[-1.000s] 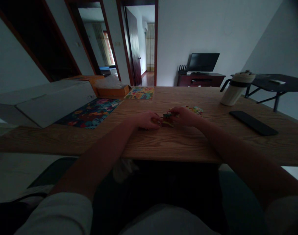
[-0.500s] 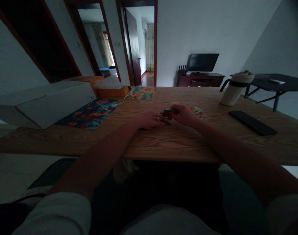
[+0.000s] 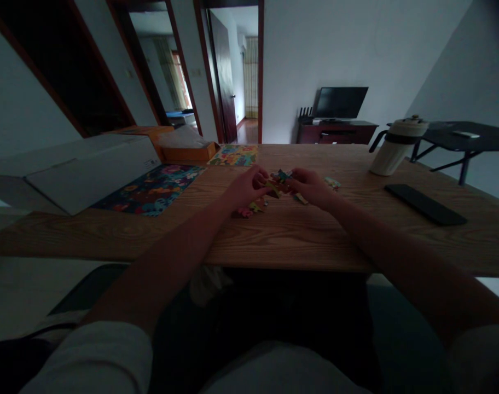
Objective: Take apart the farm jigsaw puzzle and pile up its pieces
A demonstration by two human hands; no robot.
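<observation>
My left hand [image 3: 251,186] is closed on a yellow-green puzzle piece [image 3: 273,189], pinched between thumb and fingers just above the table. Close by on the right, my right hand [image 3: 309,185] grips a blue-and-dark puzzle piece [image 3: 283,175] by its edge. The two pieces are near each other; whether they touch I cannot tell. Below my left hand lie loose pink and yellow puzzle pieces [image 3: 249,209]. A pale piece [image 3: 301,198] rests under my right hand, and more colourful pieces [image 3: 332,184] lie just beyond it, partly hidden.
On the left are a large white box [image 3: 97,167], an orange tray [image 3: 187,153], a dark patterned sheet [image 3: 155,189] and a bright picture sheet [image 3: 233,155]. To the right stand a cream jug [image 3: 393,150] and a flat black object [image 3: 424,204] on the wooden table [image 3: 315,241].
Both hands have risen off the table, lifting puzzle pieces. My left hand has moved up and away, uncovering the pink and yellow pieces beneath it.
</observation>
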